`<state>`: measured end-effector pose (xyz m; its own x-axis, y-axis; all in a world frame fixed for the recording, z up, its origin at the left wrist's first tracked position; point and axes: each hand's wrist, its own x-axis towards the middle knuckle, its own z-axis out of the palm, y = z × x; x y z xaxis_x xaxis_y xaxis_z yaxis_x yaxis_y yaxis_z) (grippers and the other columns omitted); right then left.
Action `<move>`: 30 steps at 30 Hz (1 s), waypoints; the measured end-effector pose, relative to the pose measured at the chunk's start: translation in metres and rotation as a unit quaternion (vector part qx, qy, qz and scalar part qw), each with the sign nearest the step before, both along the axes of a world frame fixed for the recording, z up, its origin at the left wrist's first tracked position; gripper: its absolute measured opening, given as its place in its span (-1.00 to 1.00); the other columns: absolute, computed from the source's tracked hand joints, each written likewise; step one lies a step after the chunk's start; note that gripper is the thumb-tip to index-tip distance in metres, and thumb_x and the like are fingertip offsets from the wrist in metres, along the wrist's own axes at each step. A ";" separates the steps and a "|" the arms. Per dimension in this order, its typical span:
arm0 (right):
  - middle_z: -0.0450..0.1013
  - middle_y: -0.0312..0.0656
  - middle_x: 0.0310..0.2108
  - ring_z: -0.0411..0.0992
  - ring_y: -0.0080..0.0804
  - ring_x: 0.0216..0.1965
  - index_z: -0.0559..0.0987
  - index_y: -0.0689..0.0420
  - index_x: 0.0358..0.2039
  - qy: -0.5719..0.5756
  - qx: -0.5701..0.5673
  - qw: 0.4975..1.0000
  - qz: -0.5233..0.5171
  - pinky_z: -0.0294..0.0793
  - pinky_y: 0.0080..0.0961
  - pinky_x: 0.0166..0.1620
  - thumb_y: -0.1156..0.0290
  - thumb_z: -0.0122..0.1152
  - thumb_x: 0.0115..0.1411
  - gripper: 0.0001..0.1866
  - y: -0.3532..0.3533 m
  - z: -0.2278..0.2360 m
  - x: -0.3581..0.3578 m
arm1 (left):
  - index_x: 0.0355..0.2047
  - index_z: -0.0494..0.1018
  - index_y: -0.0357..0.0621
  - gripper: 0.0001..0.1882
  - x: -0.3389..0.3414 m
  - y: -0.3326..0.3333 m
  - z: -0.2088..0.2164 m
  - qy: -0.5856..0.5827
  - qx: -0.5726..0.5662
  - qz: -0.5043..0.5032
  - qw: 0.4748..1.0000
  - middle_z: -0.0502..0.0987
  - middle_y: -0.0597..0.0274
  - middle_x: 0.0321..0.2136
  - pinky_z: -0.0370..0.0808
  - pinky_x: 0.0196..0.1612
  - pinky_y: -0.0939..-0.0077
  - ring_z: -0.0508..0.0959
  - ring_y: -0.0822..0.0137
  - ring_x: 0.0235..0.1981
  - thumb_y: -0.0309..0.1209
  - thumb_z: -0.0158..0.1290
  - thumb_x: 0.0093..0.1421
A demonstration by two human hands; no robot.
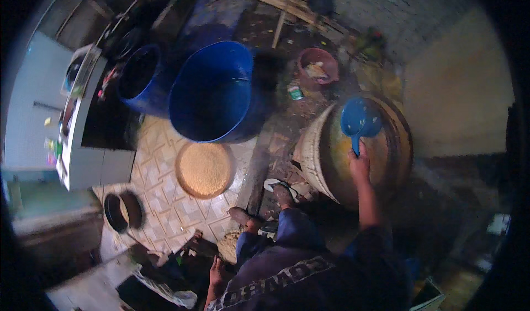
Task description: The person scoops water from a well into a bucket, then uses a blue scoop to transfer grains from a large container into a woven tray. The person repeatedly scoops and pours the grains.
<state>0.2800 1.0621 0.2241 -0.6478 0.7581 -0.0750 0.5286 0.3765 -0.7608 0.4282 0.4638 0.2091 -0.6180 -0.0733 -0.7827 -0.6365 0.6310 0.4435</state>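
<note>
My right hand is closed round the handle of a blue plastic dipper. The dipper is above a wide pale tub with a worn, stained brown interior; whether it touches the tub's contents I cannot tell. Down at my left side, my left hand hangs with its fingers loosely stretched, and nothing shows in it. Ahead of my feet, a round shallow tray heaped with pale yellow grain sits on the patterned tiles.
A large blue barrel stands beyond the grain, with a second blue barrel to its left. A pink basin lies farther off. A dark round pan and white cabinet are at left. A raised floor edge runs beside my feet.
</note>
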 end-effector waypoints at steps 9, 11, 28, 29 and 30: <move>0.38 -0.09 -0.08 0.39 -0.14 -0.08 0.50 0.04 -0.11 -0.561 0.082 0.814 0.123 0.35 -0.18 -0.03 0.29 0.05 0.04 -0.64 0.078 -0.209 0.156 | 0.13 0.19 -0.12 -0.49 -0.044 0.022 0.025 0.093 -0.064 -0.241 0.964 0.28 -0.10 0.05 0.49 -0.29 0.37 0.49 -0.02 -0.19 -0.48 -0.09 0.13; 0.43 -0.02 -0.18 0.43 -0.09 -0.16 0.49 0.07 -0.12 -0.533 0.111 0.824 0.158 0.41 -0.15 -0.13 0.30 0.04 0.04 -0.64 0.058 -0.207 0.150 | 0.07 0.22 -0.15 -0.50 -0.032 -0.003 0.015 0.201 -0.115 -0.417 0.879 0.22 -0.20 0.09 0.51 -0.30 0.23 0.47 -0.16 -0.21 -0.55 -0.10 0.06; 0.47 -0.13 -0.27 0.41 -0.27 -0.37 0.50 0.12 -0.17 -0.174 0.015 0.983 -0.058 0.38 -0.29 -0.30 0.10 -0.12 0.20 -0.60 -0.020 -0.380 0.037 | 0.02 0.20 -0.19 -0.53 -0.002 -0.014 0.022 0.123 -0.077 -0.403 0.903 0.20 -0.25 0.09 0.50 -0.27 0.18 0.46 -0.21 -0.22 -0.56 -0.11 0.05; 0.46 -0.14 -0.25 0.40 -0.29 -0.36 0.48 0.10 -0.13 -0.146 0.060 0.984 -0.083 0.37 -0.29 -0.29 0.07 -0.12 0.20 -0.58 -0.024 -0.372 0.030 | 0.02 0.20 -0.19 -0.54 -0.002 -0.013 0.019 0.147 -0.069 -0.426 0.890 0.20 -0.26 0.09 0.50 -0.27 0.17 0.46 -0.22 -0.22 -0.56 -0.11 0.05; 0.45 -0.17 -0.26 0.39 -0.30 -0.35 0.47 0.09 -0.13 -0.156 -0.107 0.975 -0.116 0.37 -0.30 -0.30 0.07 -0.10 0.19 -0.60 -0.026 -0.362 0.028 | 0.04 0.19 -0.19 -0.53 -0.005 -0.015 0.016 0.167 -0.085 -0.485 0.854 0.21 -0.25 0.08 0.50 -0.27 0.18 0.46 -0.20 -0.23 -0.54 -0.11 0.06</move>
<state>0.3079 1.0364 -0.1378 -0.3819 0.8265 -0.4136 0.7989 0.0703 -0.5973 0.4228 0.4490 0.2252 -0.6400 0.5050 -0.5792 0.3658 0.8631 0.3482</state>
